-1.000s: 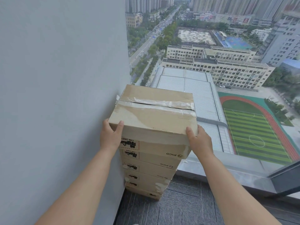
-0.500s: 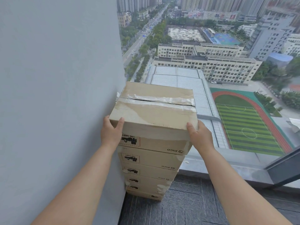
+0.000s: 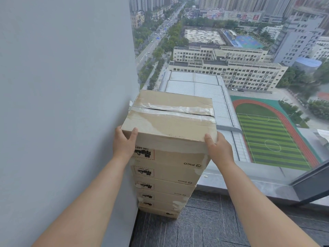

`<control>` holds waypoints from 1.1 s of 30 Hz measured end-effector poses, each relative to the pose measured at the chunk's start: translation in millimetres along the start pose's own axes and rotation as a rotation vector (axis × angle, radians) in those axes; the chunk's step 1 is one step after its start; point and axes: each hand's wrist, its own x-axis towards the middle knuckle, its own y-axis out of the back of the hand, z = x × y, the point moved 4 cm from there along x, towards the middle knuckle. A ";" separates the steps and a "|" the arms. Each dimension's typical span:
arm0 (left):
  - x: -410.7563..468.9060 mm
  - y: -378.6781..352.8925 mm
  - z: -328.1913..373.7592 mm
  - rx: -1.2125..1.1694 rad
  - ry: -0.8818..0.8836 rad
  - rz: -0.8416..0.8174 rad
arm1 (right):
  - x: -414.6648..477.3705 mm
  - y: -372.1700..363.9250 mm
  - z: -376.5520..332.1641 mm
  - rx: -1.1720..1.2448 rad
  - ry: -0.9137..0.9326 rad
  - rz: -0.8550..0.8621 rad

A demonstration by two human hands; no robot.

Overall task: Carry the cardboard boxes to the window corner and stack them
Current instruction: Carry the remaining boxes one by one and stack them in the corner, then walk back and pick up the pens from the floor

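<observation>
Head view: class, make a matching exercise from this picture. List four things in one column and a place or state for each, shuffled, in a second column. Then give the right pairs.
Things
1. top box
2. left hand
3. right hand
4. wall

Places or states
A. grips the top box's near right corner
B. stands to the left of the stack
C. sits at the top of the stack
D. grips the top box's near left corner

Pairs: 1-C, 2-D, 3-A, 4-B
</observation>
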 end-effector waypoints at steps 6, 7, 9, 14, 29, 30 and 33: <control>-0.9 -8.0 -2.8 0.026 0.005 -0.048 | 2.8 0.3 10.4 -0.024 0.005 -0.009; -1.2 -9.0 -2.6 0.034 0.009 -0.058 | 3.8 0.9 11.8 -0.034 0.006 -0.014; -2.3 -10.8 -1.4 0.069 0.012 -0.065 | 5.1 2.6 14.0 -0.058 0.005 -0.035; -10.6 -13.1 7.5 0.240 -0.074 -0.019 | 3.9 14.0 19.5 -0.129 0.001 -0.067; -97.4 -146.6 57.7 0.533 -0.781 -0.226 | -7.3 74.9 90.1 -0.397 0.174 -0.125; -102.7 -161.5 61.1 0.532 -0.824 -0.285 | -7.7 80.6 98.6 -0.404 0.152 -0.109; -118.2 -205.6 68.6 0.532 -0.965 -0.459 | -12.3 98.7 126.0 -0.422 0.063 -0.043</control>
